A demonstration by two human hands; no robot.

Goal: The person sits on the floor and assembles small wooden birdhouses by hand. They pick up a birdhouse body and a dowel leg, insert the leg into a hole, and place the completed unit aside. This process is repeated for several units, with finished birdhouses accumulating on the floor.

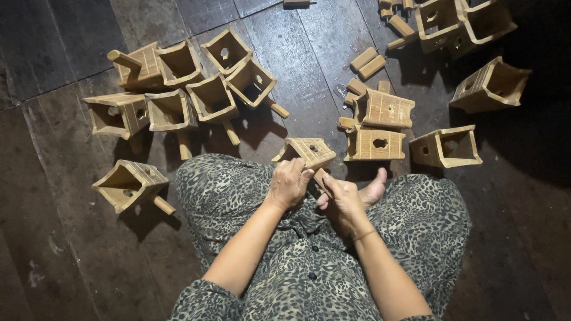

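I sit on a dark plank floor with my knees apart, in leopard-print clothing. My left hand (pixel 289 183) grips a small open wooden box (pixel 306 151) with slanted sides, held just above my lap. My right hand (pixel 342 199) is closed on a short wooden peg (pixel 321 176) that sits against the underside of that box. Both hands touch at the middle of the view. A bare foot (pixel 375 189) shows just behind my right hand.
Several similar wooden boxes with pegs fitted (pixel 172 89) lie grouped at the left. Boxes without pegs (pixel 380 128) lie at the right and far right (pixel 491 86). Loose pegs (pixel 369 62) are scattered at the top centre. One pegged box (pixel 128 184) lies by my left knee.
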